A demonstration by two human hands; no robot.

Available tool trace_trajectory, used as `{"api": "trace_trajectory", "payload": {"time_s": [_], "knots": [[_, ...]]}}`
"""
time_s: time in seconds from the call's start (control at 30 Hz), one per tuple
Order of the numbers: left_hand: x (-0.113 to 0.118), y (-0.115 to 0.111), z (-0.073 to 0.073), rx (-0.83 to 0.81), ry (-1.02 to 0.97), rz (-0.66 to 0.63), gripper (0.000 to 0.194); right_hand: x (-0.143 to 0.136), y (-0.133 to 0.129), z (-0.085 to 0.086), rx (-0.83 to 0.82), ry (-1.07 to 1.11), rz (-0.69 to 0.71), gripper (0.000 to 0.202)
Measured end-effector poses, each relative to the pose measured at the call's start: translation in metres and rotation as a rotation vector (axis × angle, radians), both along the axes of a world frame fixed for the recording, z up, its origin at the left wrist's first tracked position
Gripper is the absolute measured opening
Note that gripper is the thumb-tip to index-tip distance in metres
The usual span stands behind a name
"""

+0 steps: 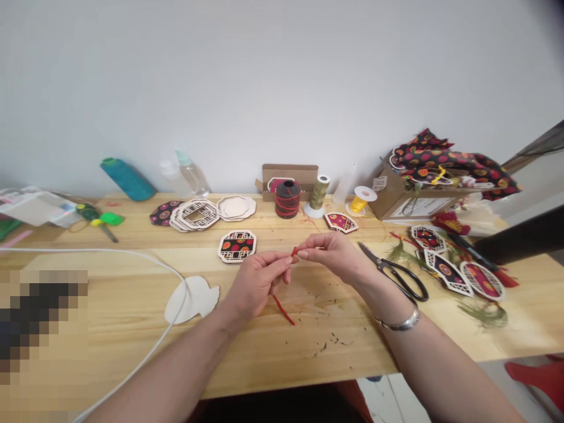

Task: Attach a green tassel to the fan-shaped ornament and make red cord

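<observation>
Both hands meet over the middle of the table, pinching a red cord (283, 310). My left hand (259, 279) is closed on it, and a loose end hangs below the fingers. Thumb and finger of my right hand (332, 255) grip the cord at its upper part, right beside the left fingertips. Whether there is a knot between them is too small to tell. Just behind my left hand lies an ornament (237, 245) with a pale lattice frame over dark patterned fabric. Black-handled scissors (394, 273) rest to the right of my right wrist.
Along the wall stand a red-and-black cord spool (287, 198), a green thread spool (320, 194) and a yellow one (359, 202). A cardboard box (409, 197) heaped with fabric sits at right. Finished ornaments (447, 273) lie before it. A white cable (145, 255) crosses the left side.
</observation>
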State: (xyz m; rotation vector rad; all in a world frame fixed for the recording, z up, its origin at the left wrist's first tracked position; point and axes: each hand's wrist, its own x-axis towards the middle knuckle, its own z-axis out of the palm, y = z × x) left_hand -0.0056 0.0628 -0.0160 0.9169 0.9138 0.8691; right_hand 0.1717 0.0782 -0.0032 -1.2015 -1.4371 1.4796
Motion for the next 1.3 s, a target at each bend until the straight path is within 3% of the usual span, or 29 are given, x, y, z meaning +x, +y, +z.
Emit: {"api": "trace_trajectory", "payload": {"time_s": [0.27, 0.9, 1.3], "knots": [[0.0, -0.001, -0.003, 0.055, 0.042, 0.019, 0.018, -0.003, -0.001, -0.003, -0.012, 0.017, -0.039, 0.02], [0.001, 0.001, -0.003, 0.059, 0.055, 0.082, 0.018, -0.004, -0.005, 0.007, 0.006, -0.065, -0.038, 0.023], [0.001, 0.0, -0.003, 0.074, 0.083, 0.092, 0.019, -0.002, -0.003, 0.008, -0.027, -0.196, -0.07, 0.02]]}}
